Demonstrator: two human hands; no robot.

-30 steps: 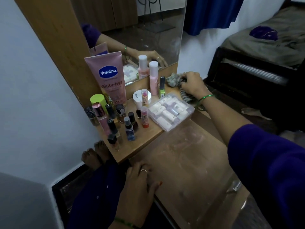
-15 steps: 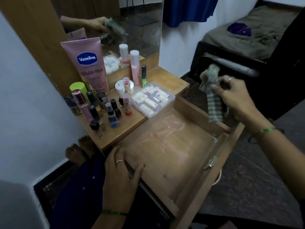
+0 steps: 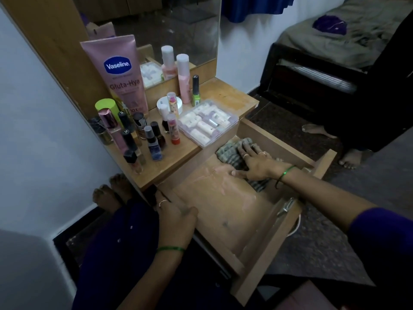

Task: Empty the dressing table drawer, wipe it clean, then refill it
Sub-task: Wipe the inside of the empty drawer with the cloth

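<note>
Wooden table (image 3: 225, 96) crowded with cosmetics, bed (image 3: 348, 41) beyond. Drawer (image 3: 223, 209) pulled out, smeared. Right hand (image 3: 254, 164) flat on cloth (image 3: 232, 153) inside drawer; left hand (image 3: 176, 218) gripping drawer's near edge.

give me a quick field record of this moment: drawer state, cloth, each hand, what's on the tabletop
drawer: drawer pulled open, emptied, pale smears on its floor
cloth: checked cloth lying in the drawer's far corner
right hand: right hand pressing flat on the cloth
left hand: left hand holding the drawer's near side edge
tabletop: Vaseline tube, nail polish bottles, clear plastic box of small tubes
stage: wiping, refill not yet begun
</note>
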